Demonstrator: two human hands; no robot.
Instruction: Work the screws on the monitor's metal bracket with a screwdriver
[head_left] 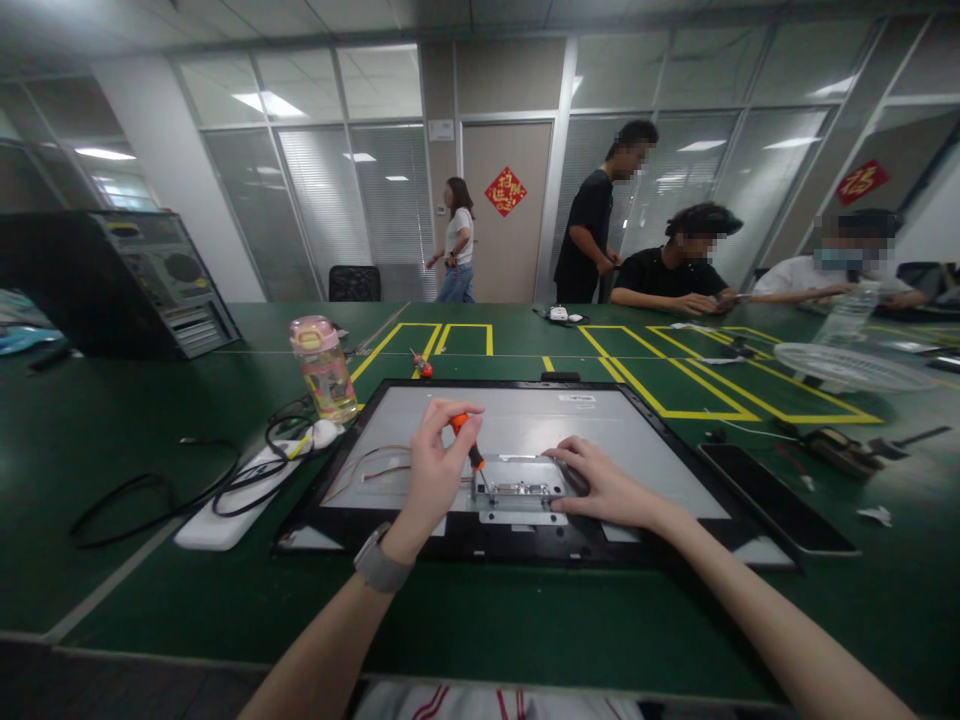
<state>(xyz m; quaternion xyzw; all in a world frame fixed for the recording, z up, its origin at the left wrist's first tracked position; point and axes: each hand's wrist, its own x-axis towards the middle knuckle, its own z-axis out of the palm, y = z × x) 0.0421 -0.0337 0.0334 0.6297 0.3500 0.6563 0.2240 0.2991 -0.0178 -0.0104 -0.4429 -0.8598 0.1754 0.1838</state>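
Note:
A flat monitor panel [637,435] lies face down on the green table, its grey metal back up, with a small metal bracket plate [517,492] near its front middle. My left hand [437,462] is closed round an orange-handled screwdriver [469,448], whose tip points down onto the bracket. My right hand [600,485] rests on the bracket's right side with fingers spread flat, steadying it. Thin wires [375,465] run across the panel's left part. A grey watch sits on my left wrist.
Left of the panel lie a pink-capped bottle [325,370], black cables [187,485] and a white slab [232,500]. A computer case [127,285] stands far left. A dark strip [772,497] and tools lie at the right. Several people stand or sit at the far side.

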